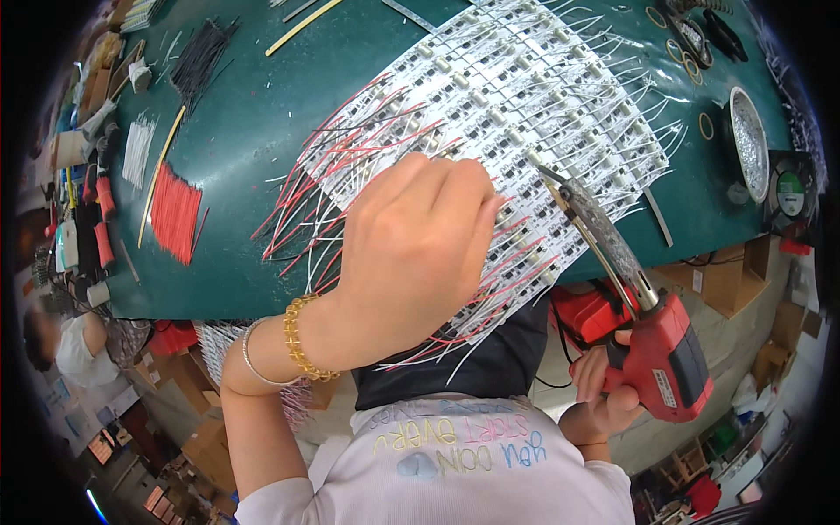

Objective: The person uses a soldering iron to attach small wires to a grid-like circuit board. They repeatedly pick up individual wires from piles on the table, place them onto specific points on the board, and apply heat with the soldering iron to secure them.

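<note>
"Left hand (411, 245): what are its fingers doing?"
"Curled over the white circuit boards (516, 109); whether they pinch anything, I can't say."
"And the right hand (602, 392)?"
"Gripping a red soldering gun (669, 359), tip over the boards lying on the green table (241, 114)."

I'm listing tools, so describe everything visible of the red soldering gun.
The red soldering gun has a red-and-black plastic-looking body with a pale label and a discoloured metal barrel beside a thin tube. Held in the right hand, it slants leftward, tip over the white circuit boards; contact is unclear.
</note>
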Motion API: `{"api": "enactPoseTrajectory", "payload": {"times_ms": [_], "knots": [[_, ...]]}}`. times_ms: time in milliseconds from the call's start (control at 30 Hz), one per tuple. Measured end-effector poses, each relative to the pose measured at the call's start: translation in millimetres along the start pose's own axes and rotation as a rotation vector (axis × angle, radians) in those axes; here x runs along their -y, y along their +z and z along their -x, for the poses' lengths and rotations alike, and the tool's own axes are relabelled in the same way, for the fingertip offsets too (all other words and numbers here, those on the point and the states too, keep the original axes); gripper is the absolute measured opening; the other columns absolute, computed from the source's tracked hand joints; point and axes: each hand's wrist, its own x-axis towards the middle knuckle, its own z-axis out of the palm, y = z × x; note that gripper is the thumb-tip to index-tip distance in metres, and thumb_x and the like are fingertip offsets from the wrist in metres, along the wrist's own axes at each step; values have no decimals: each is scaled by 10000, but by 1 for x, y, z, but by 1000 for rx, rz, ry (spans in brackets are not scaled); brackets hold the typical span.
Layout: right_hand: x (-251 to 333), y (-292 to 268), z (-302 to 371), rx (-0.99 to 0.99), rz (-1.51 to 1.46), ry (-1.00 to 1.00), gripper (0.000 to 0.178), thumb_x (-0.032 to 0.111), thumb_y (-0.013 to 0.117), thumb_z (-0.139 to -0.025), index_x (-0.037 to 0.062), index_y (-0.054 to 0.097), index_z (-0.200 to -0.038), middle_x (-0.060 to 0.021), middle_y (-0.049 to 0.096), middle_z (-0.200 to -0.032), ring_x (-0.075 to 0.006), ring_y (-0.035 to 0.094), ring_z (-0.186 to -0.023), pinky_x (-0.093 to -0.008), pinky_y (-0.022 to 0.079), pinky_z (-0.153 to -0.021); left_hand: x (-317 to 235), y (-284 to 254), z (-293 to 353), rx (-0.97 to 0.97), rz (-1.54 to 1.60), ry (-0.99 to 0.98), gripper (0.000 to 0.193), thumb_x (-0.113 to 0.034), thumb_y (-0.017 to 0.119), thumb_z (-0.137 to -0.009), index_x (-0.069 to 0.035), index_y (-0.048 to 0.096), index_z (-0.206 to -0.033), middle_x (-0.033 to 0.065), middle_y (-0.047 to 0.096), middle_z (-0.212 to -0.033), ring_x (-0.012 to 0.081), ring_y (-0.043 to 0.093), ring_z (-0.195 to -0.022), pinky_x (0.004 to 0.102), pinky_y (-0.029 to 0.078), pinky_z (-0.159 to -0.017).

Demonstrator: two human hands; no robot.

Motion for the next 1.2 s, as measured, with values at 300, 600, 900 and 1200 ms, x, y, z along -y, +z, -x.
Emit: {"api": "enactPoseTrajectory", "payload": {"times_ms": [300, 600, 900, 1200], "knots": [[-14, -11, 12, -13, 88, 8, 704, 540, 565, -808, -64, 414, -1137, 10, 423, -476, -107, 412, -356, -254, 374, -402, 1, 4, -2, 37, 34, -94, 120, -33, 670, -740, -27, 561, -690, 50, 536, -592, 149, 495, -500, 264, 371, -450], [-23, -29, 29, -138, 228, 231, 721, 630, 690, -639, 13, 487, -952, -10, 524, -722, -113, 508, -624, -258, 401, -575, 2, 3, -4, 70, 63, -163, 128, -45, 664, -744, -22, 557, -679, 38, 522, -570, 118, 458, -471, 251, 349, -439], [-24, -23, 24, -78, 153, -19, 722, 535, 585, -790, -67, 418, -1154, 2, 446, -554, -100, 418, -441, -251, 359, -451, -1, 4, -6, 85, 58, -180, 133, -47, 659, -749, -17, 554, -673, 37, 524, -570, 107, 455, -467, 243, 347, -436], [-13, -10, 1, 73, -23, -50, 694, 471, 561, -844, -95, 380, -1203, 7, 418, -484, -98, 395, -374, -246, 346, -402, 0, 4, -6, 79, 74, -217, 121, -50, 651, -751, -14, 554, -689, 51, 519, -569, 137, 470, -475, 268, 364, -446]]}}
